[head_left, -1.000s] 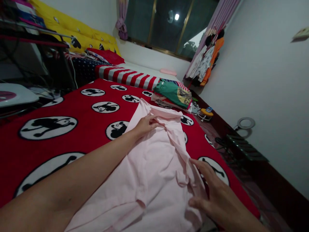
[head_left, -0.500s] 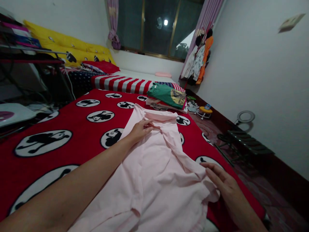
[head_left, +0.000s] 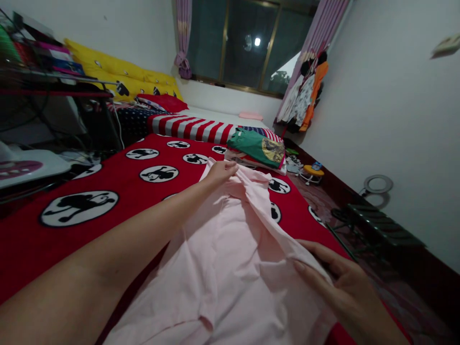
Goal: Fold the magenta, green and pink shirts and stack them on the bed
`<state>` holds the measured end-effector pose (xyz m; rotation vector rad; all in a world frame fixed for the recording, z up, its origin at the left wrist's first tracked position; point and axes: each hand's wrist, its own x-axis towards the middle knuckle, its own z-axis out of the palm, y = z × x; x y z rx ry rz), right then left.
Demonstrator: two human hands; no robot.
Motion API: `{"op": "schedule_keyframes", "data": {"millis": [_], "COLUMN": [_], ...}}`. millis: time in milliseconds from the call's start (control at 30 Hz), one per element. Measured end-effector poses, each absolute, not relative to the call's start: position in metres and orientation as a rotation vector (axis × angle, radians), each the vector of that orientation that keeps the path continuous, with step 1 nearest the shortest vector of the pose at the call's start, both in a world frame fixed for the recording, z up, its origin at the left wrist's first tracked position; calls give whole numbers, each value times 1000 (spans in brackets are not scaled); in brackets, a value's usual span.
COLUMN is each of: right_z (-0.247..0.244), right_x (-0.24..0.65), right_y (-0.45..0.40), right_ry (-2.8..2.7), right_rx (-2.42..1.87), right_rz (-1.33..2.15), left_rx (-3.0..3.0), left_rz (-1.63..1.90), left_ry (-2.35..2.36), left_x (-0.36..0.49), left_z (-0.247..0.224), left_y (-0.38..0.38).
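Observation:
A pale pink garment [head_left: 230, 249], with a collar-like band at its far end, is spread over a red patterned blanket [head_left: 151, 201]. My left hand [head_left: 222, 172] reaches to the far end and pinches the cloth near that band. At the near right side, my right hand [head_left: 334, 278] grips the garment's edge between thumb and fingers. A taut fold runs between the two hands, slightly lifted. Part of the garment lies out of view at the bottom.
A folded stack of clothes [head_left: 257, 147], green on top, lies beyond the garment. To the left are a cluttered desk [head_left: 57, 91] and a white appliance [head_left: 28, 165]. A dark slatted bench [head_left: 384, 225] and a yellow stool [head_left: 313, 170] stand along the right wall.
My left hand has moved farther forward to the far end of the garment. The right hand has taken a firmer hold, and the fold between them is pulled tighter. The view has shifted slightly.

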<state>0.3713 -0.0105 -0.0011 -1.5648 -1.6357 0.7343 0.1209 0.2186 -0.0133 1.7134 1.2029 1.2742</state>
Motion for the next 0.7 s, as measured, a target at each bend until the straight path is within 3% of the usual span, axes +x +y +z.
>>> {"op": "schedule_keyframes", "data": {"millis": [133,367,433,600,700], "right_z": [-11,-15,-7,-8,-14], "right_x": [351,322,325,339,329], "right_y": [-20,23,74,222,277], "right_ry": [-1786,-2000,-1967,-1951,-2023], "right_rx": [-1543,-1516,-1465,-1431,-1343], "right_rz": [787,1324,1186,363,262], "left_rx": [1595,1431,1452,1580,1537], "left_rz": [1355,1398,1403,1419,1431], "left_ry": [1232,1363,1374,1523,1523], "left_x": [102,73,73,78,80], "left_z": [-14,-72,-76,-67,-66], "left_y": [215,217,218,216,214]}}
